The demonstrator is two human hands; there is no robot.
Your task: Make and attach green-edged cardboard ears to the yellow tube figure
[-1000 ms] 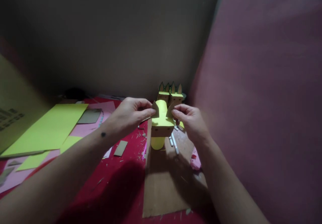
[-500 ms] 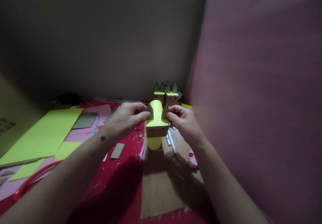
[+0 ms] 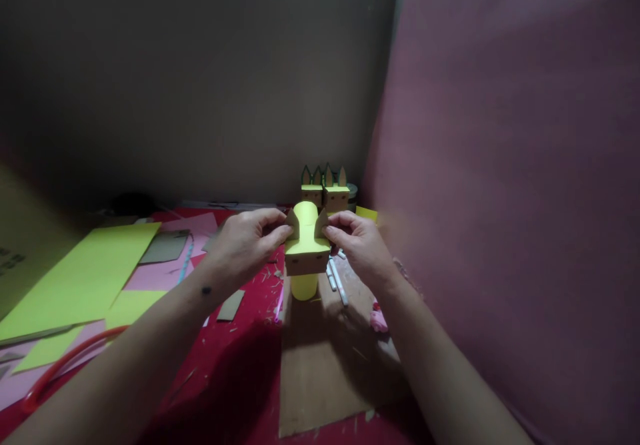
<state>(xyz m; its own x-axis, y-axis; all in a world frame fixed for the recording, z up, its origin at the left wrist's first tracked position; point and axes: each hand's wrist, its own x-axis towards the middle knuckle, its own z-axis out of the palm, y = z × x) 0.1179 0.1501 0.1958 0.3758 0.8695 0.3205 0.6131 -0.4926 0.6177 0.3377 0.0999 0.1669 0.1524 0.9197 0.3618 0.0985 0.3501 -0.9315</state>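
Note:
A yellow and brown cardboard figure [image 3: 307, 262] with two pointed ears is in the middle of the view, above a brown cardboard sheet [image 3: 320, 372]. My left hand [image 3: 250, 235] pinches the left cardboard ear [image 3: 293, 225] between thumb and fingertips. On the other side, my right hand [image 3: 359, 242] pinches the right cardboard ear [image 3: 321, 225]. A yellow rounded piece [image 3: 304, 288] shows below the figure's brown front edge, and more yellow rises behind it.
Two similar eared figures [image 3: 325, 195] stand at the back. White pens [image 3: 337, 284] and pink crumpled material [image 3: 379, 318] lie on the right. Yellow paper [image 3: 85, 272], red-handled scissors [image 3: 65, 362] and a cardboard scrap [image 3: 231, 306] are on the left.
The whole scene has shifted slightly left in the view. Both hands keep their pinch on the ears, and the figure's brown front sits slightly lower in the picture.

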